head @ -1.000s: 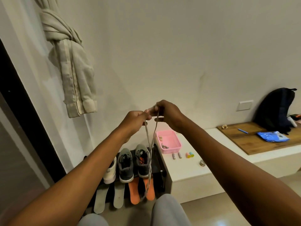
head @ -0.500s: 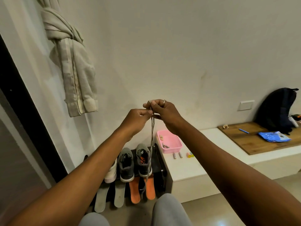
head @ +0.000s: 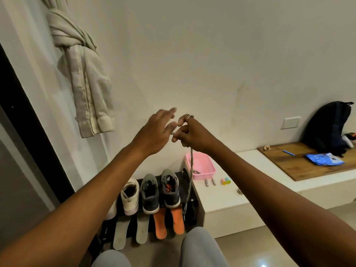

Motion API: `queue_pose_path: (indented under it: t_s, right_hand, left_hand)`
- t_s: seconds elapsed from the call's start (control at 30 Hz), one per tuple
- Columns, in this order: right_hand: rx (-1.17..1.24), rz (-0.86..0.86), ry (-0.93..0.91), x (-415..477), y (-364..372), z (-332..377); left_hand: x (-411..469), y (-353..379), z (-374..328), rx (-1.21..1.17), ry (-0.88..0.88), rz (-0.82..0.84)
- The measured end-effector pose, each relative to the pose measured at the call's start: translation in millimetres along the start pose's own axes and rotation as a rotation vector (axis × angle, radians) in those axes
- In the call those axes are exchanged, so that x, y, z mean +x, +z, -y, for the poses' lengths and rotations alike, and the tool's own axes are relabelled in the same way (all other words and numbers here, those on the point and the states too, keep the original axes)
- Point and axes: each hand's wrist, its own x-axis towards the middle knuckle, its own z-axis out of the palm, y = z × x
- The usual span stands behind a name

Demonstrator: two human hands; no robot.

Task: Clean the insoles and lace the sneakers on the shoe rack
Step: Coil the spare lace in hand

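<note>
My right hand (head: pixel 189 134) pinches the top end of a grey shoelace (head: pixel 190 174), which hangs doubled down toward the shoe rack (head: pixel 187 197). Just left of it, my left hand (head: pixel 156 132) is raised with its fingers spread and blurred, holding nothing. On the rack stand two grey sneakers (head: pixel 149 191) (head: pixel 170 186) and a white sneaker (head: pixel 130 196). Two grey insoles (head: pixel 120 233) (head: pixel 142 229) and two orange insoles (head: pixel 159 223) (head: pixel 177 219) lean out in front of the shoes.
A white ledge (head: pixel 215 197) right of the rack carries a pink tray (head: pixel 201 167), two small batteries (head: pixel 210 182) and small coloured bits (head: pixel 225 180). Farther right a wooden board (head: pixel 300 162) holds a blue packet (head: pixel 323 159), a pen and a black backpack (head: pixel 327 124). A knotted curtain (head: pixel 81 60) hangs at left.
My left hand has let go of the lace and opened, fingers spreading upward. My right hand keeps the lace's end, and both strands now hang together.
</note>
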Motion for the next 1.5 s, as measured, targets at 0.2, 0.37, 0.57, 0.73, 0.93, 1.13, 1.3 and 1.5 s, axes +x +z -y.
queue_pose_path:
  t_s: [0.2,0.37,0.57,0.73,0.93,1.13,1.3,1.5]
  right_hand:
    - [-0.269,0.021,-0.131,1,2,5]
    - [-0.529,0.069,-0.215,0,-7,0]
    - [-0.469,-0.109,-0.341,3,-10,-10]
    - [-0.358,-0.125,-0.234,-2,18,-7]
    - [-0.453,-0.226,-0.245,-10,29,3]
    - [-0.839,-0.334,-0.428,0,13,8]
    - [-0.658,-0.353,-0.422,-2,5,-8]
    - [-0.369,-0.356,-0.257,-4,28,-13]
  left_hand:
    - [4,-5,-10,0.247,-0.107,0.377]
    - [-4,-13,-17,-0.005,-0.358,0.507]
    - [-12,-28,-16,-1.104,-0.597,0.485]
    - [-4,-22,-33,-1.74,-0.46,-0.006]
    - [-9,-5,-1,-1.095,-0.4,-0.477]
    - [-45,32,-28,-0.53,-0.428,-0.076]
    - [-51,12,-27,-1.155,-0.581,0.419]
    - [-44,-6,-33,-1.764,-0.55,0.193]
